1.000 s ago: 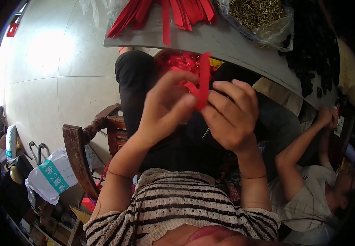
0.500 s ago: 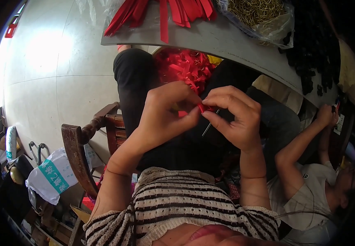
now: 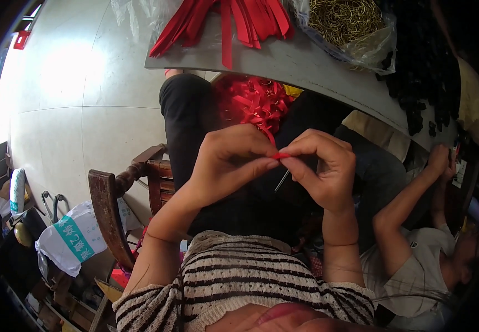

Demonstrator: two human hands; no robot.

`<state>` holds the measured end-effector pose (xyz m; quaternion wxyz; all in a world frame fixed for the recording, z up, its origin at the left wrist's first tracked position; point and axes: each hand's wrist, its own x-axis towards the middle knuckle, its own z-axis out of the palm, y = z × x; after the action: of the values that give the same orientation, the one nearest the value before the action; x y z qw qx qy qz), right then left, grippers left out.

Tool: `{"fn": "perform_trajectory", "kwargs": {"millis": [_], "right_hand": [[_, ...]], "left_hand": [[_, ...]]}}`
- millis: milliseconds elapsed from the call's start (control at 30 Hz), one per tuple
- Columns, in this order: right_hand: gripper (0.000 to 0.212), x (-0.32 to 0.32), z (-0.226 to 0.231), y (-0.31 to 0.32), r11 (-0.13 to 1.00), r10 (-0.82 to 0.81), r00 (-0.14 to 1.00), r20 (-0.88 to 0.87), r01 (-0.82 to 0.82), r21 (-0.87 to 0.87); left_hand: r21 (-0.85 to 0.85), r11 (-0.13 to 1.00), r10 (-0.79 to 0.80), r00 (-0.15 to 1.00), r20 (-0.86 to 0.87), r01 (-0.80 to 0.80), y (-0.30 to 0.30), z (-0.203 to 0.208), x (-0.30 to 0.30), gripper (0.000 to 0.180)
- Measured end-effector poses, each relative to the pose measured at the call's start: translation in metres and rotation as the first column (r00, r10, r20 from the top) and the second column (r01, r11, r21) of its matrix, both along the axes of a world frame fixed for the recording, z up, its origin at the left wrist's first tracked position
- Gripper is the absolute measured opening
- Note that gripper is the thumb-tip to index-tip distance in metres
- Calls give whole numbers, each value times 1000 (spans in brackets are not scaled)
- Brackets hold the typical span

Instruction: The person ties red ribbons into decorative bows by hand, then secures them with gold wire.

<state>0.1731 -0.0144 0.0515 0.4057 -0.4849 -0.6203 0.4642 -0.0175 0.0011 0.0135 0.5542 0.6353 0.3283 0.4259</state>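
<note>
— What does the head camera show of the hands?

— Both are raised over the lap. The left hand (image 3: pixel 225 163) pinches one end of a small red ribbon piece (image 3: pixel 280 156) between thumb and forefinger, the other fingers curled in. The right hand (image 3: pixel 325 166) pinches the other end in the same way, so the ribbon sits between the fingertips of both hands, above the dark trousers. A thin metal needle (image 3: pixel 282 181) slants down just below the right thumb; whether the hand grips it or it hangs from the ribbon is hard to tell.

— What might go wrong?

— The piece is tiny and held only at the fingertips, so a loose pinch could likely drop it into the lap. The needle point lies close to the fingers and could prick one.

— And the containers?

— In the lap sits a heap of red bows (image 3: pixel 253 102), though what holds it is hidden. On the table (image 3: pixel 317 66), near its front edge, lie long red ribbon strips (image 3: pixel 225 19). Beside them, toward the right end, a clear plastic bag (image 3: pixel 380 44) holds brass-coloured wire rings (image 3: pixel 342 16). A white sack (image 3: pixel 76 238) stands on the floor at lower left, contents unseen.
</note>
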Motion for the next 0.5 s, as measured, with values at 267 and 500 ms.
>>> {"fn": "perform_trajectory", "kwargs": {"millis": [267, 500], "right_hand": [[12, 2, 5, 32, 804, 200, 971, 130, -238, 545], [10, -3, 21, 13, 912, 87, 976, 200, -158, 378]], "left_hand": [[-624, 712, 131, 813, 568, 322, -6, -1, 6, 11], [243, 970, 50, 975, -218, 4, 7, 15, 6, 11]]}}
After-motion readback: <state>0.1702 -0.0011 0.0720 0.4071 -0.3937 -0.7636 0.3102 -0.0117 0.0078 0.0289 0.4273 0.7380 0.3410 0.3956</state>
